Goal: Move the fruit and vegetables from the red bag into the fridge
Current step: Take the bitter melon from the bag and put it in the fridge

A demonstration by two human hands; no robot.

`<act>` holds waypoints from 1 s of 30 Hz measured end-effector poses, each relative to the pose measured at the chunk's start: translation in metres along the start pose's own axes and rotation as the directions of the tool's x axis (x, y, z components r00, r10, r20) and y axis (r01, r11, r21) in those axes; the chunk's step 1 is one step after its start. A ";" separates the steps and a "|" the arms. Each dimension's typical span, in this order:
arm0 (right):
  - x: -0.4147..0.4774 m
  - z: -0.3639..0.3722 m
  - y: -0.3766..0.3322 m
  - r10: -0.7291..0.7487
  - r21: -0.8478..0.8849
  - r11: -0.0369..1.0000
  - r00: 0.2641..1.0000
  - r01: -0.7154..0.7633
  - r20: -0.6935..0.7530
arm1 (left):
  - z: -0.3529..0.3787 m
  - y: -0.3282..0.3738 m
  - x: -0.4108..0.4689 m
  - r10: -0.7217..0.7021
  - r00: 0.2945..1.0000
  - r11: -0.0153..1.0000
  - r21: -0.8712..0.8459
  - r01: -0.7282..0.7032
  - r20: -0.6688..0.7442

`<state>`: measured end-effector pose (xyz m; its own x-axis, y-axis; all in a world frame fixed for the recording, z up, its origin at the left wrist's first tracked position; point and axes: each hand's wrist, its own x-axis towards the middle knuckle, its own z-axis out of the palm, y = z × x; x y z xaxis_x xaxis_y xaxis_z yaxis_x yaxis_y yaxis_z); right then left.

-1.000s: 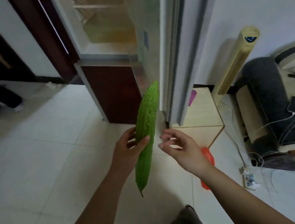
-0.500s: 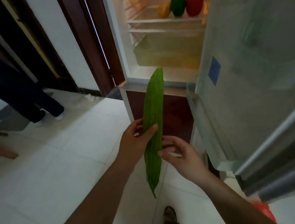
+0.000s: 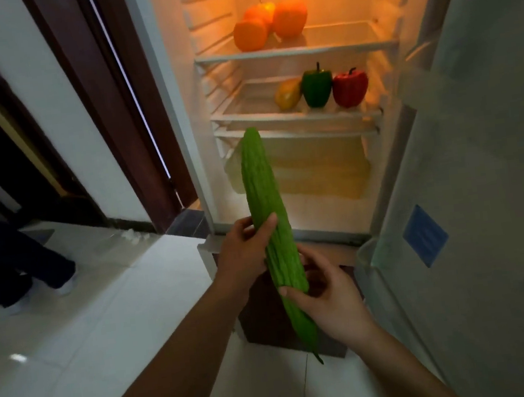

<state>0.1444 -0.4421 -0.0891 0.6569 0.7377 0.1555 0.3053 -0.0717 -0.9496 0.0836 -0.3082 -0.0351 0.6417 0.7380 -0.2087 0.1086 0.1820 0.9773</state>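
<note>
A long green bitter gourd (image 3: 265,198) stands nearly upright in front of the open fridge (image 3: 366,36), its tip level with the drawer. My left hand (image 3: 244,255) grips its middle, thumb across the front. My right hand (image 3: 327,295) holds the lower part, fingers curled round it from the right. Inside the fridge, oranges (image 3: 270,24) lie on the upper shelf, and a yellow pepper (image 3: 288,94), a green pepper (image 3: 316,89) and a red pepper (image 3: 350,88) sit on the shelf below. The red bag is out of view.
The open fridge door (image 3: 480,173) fills the right side, close to my right arm. A dark red lower fridge compartment (image 3: 267,312) stands below my hands. A dark wooden door frame (image 3: 108,118) is at the left. A person's legs (image 3: 17,265) stand at far left on the white tiled floor.
The view has risen and come closer to the fridge, showing both shelves. The gourd has gone up towards the fridge, and my right hand now holds its lower part.
</note>
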 end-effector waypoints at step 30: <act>0.328 0.002 -0.025 -0.014 -0.168 0.984 0.900 -0.066 -0.435 | 0.021 0.125 0.353 -0.024 0.922 0.999 0.041 0.009 0.386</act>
<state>0.3510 -0.1973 -0.0144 0.8873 0.3728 0.2714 0.3724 -0.2322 -0.8986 0.3393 -0.0385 0.0144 0.8824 0.4250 -0.2019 0.1455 0.1617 0.9761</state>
